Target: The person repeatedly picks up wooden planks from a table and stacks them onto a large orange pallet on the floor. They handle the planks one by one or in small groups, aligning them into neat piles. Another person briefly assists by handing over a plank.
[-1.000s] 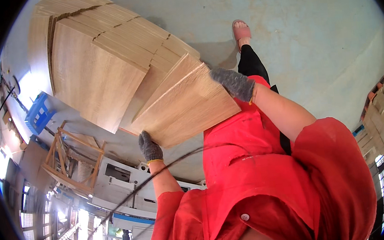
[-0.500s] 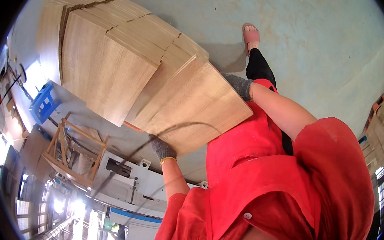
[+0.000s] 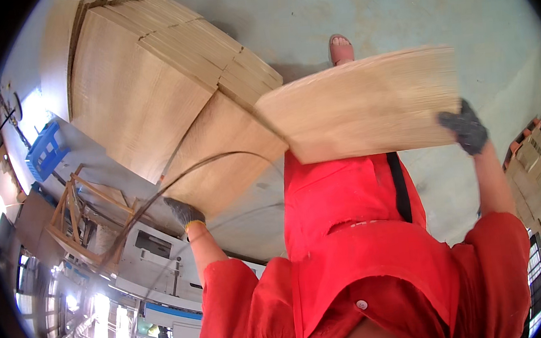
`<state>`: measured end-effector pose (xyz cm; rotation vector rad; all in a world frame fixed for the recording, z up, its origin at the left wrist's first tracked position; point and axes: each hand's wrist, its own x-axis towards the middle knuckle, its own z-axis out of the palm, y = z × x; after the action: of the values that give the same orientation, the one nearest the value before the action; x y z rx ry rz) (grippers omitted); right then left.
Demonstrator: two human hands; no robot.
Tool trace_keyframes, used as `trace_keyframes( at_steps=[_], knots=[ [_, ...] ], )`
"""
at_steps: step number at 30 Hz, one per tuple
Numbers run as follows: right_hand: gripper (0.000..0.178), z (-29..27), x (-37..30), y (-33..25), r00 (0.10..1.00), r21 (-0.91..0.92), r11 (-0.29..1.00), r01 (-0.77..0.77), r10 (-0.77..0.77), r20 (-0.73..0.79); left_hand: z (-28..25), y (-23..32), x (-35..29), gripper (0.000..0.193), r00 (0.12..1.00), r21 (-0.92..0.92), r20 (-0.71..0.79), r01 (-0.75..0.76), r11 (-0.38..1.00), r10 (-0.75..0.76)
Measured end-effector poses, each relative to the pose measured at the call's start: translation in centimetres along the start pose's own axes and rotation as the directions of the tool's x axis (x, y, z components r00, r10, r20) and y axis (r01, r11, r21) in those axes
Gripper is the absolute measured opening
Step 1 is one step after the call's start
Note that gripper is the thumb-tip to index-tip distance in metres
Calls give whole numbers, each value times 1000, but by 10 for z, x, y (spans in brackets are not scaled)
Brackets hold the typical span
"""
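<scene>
My right hand [image 3: 469, 131], in a dark grey glove, grips the right edge of a rectangular wood-grain panel [image 3: 361, 108]. The panel is raised in front of my red apron and looks blurred by motion. Its left corner overlaps the edge of a tall stack of similar panels [image 3: 143, 83]. My left hand [image 3: 185, 212], gloved with a yellow cuff, is at the near-left corner of a lower panel [image 3: 224, 147] in that stack. Its fingers look stretched out along the edge; whether they touch the panel I cannot tell.
A blue plastic crate [image 3: 47, 151] and a wooden frame [image 3: 90, 215] stand to the left. White machinery [image 3: 156, 254] lies beyond my left forearm. A thin dark cable [image 3: 176, 176] arcs across the view. More stacked boards [image 3: 536, 180] stand at the far right.
My right hand has swung the top panel off the stack toward the right, uncovering the panel beneath. My left hand, on that panel's near edge before, has shifted slightly left and down.
</scene>
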<state>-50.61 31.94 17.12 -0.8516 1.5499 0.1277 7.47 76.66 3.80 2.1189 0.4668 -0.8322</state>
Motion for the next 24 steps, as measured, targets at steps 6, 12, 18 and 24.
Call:
trace_keyframes(
  at_steps=[6, 12, 18, 24],
  knots=[
    [55, -64, -48, 3, 934, 83, 980, 179, -143, -327, 13, -6, 26, 72, 947, 292, -258, -113, 950, 192],
    [51, -59, 23, 34, 817, -135, 977, 166, -213, -535, 32, -17, 12, 63, 969, 314, -88, -191, 930, 229],
    [48, -62, 76, 63, 815, -275, 960, 52, -200, -544, 68, -5, -10, 88, 951, 495, -55, -239, 835, 305],
    [53, -73, 91, 89, 849, -261, 965, 3, -140, -510, 170, 45, -91, 105, 821, 939, 115, -274, 209, 559]
  ],
)
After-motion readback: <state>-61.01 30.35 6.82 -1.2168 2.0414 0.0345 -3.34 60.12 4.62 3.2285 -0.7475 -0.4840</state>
